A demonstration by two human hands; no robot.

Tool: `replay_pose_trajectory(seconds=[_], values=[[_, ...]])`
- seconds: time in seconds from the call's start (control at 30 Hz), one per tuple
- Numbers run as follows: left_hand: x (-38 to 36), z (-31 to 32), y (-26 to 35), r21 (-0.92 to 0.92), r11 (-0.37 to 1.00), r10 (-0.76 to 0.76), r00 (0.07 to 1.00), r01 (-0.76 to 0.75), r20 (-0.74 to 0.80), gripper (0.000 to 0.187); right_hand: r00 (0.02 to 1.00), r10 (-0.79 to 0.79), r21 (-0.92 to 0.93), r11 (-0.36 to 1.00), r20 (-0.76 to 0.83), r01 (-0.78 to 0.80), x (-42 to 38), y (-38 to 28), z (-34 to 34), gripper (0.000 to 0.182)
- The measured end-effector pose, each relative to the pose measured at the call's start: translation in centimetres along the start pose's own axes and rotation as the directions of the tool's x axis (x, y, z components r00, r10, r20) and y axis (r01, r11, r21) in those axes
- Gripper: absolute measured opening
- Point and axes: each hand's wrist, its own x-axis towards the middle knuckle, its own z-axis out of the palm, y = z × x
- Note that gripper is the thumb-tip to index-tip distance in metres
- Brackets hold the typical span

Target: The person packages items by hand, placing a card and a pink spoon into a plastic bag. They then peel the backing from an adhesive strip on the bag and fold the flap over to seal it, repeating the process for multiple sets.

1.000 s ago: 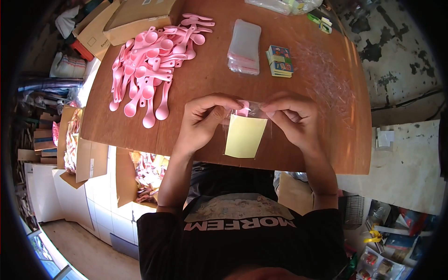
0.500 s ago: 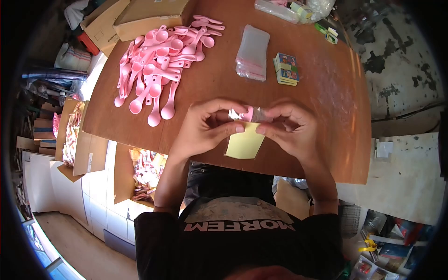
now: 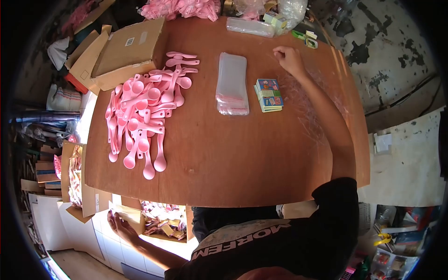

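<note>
My right hand [image 3: 288,59] hovers over the far right part of the table, its fingers loosely bent and a little apart with nothing visible in them. Just below it lies a stack of printed cards [image 3: 269,95], and left of that a pile of clear plastic bags [image 3: 232,84]. My left hand [image 3: 121,226] reaches down past the table's near left edge, fingers apart, beside the flap of a cardboard box [image 3: 189,224] filled with small packets [image 3: 164,217]. A large heap of pink measuring spoons [image 3: 142,112] covers the left of the table.
A closed cardboard box [image 3: 128,51] stands at the table's back left. Along the back are pink bagged goods [image 3: 179,8], another plastic bag pack [image 3: 249,27] and a green tape dispenser [image 3: 305,38]. A second open box [image 3: 74,175] of packets stands at left.
My hands have parted from the yellow card and plastic bag they held together. The left has gone down to the floor box, the right up and across the table. The view has shifted.
</note>
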Motion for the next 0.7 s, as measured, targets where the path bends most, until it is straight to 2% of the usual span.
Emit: replay_pose_trajectory(seconds=[0.03, 0.1, 0.13, 0.2, 0.23, 0.27, 0.37, 0.43, 0.47, 0.53, 0.57, 0.6, 0.63, 0.67, 0.7], values=[[-0.2, -1.2, -2.8, -0.017, 0.997, -0.07, 0.992, 0.069, -0.108, 0.033, 0.999, -0.001, -0.071, 0.997, -0.032, -0.002, 1.6, 1.8, 1.3, 0.017], [-0.4, -4.7, -9.4, -0.03, 0.975, -0.218, 0.917, 0.221, -0.335, 0.037, 0.999, -0.02, -0.1, 0.995, -0.046, 0.015, 5.1, 6.5, 5.1, 0.019], [-1.0, -6.6, -12.2, 0.049, 0.958, -0.247, 0.897, 0.284, -0.368, 0.039, 0.998, -0.028, -0.129, 0.991, -0.055, 0.021, 6.3, 8.1, 6.7, 0.021], [-2.7, -9.0, -16.9, -0.08, 0.908, -0.395, 0.779, 0.41, -0.487, 0.034, 0.998, -0.068, -0.181, 0.981, -0.013, 0.064, 7.8, 9.1, 8.5, 0.021], [-3.7, -9.6, -18.2, -0.047, 0.87, -0.441, 0.731, 0.491, -0.52, 0.03, 0.995, -0.099, -0.243, 0.964, 0.031, 0.104, 8.5, 9.6, 9.1, 0.021], [-5.0, -10.5, -19.7, -0.043, 0.872, -0.45, 0.763, 0.487, -0.464, 0.038, 0.994, -0.101, -0.24, 0.965, 0.032, 0.105, 9.2, 10.2, 9.6, 0.021], [-7.5, -10.4, -20.6, 0.013, 0.813, -0.519, 0.734, 0.583, -0.437, 0.037, 0.995, -0.063, -0.237, 0.968, 0.072, 0.078, 9.7, 11.0, 10.1, 0.02], [-8.4, -9.5, -20.1, 0.072, 0.767, -0.557, 0.717, 0.638, -0.42, 0.036, 0.986, 0.081, -0.294, 0.955, 0.148, -0.034, 9.6, 10.2, 8.2, 0.018], [-8.8, -8.8, -19.7, 0.112, 0.735, -0.582, 0.708, 0.668, -0.401, 0.035, 0.984, 0.092, -0.305, 0.952, 0.154, -0.042, 9.1, 9.9, 7.6, 0.018], [-9.6, -6.9, -18.5, 0.209, 0.667, -0.629, 0.691, 0.715, -0.356, 0.035, 0.99, -0.111, -0.481, 0.865, 0.091, 0.141, 7.1, 9.9, 6.0, 0.013], [-9.8, -5.7, -18.0, 0.266, 0.629, -0.652, 0.682, 0.73, -0.33, 0.034, 0.991, -0.087, -0.498, 0.858, 0.101, 0.126, 5.8, 9.8, 4.8, 0.013], [-9.9, -4.7, -17.4, 0.323, 0.594, -0.676, 0.675, 0.736, -0.296, 0.034, 0.99, 0.009, -0.288, 0.957, 0.14, 0.032, 4.9, 9.1, 3.3, 0.011], [-10.1, -3.9, -16.7, 0.378, 0.561, -0.696, 0.667, 0.737, -0.267, 0.034, 0.976, 0.096, -0.066, 0.994, 0.193, -0.084, 3.7, 8.4, 1.6, 0.01], [-10.2, -3.0, -16.1, 0.434, 0.53, -0.715, 0.659, 0.729, -0.234, 0.033, 0.974, 0.118, -0.082, 0.991, 0.191, -0.104, 2.0, 7.5, -0.5, 0.01], [-10.3, -2.1, -15.5, 0.489, 0.5, -0.733, 0.65, 0.715, -0.201, 0.033, 0.938, 0.158, 0.085, 0.978, 0.308, -0.192, 0.3, 6.3, -2.7, 0.01]])
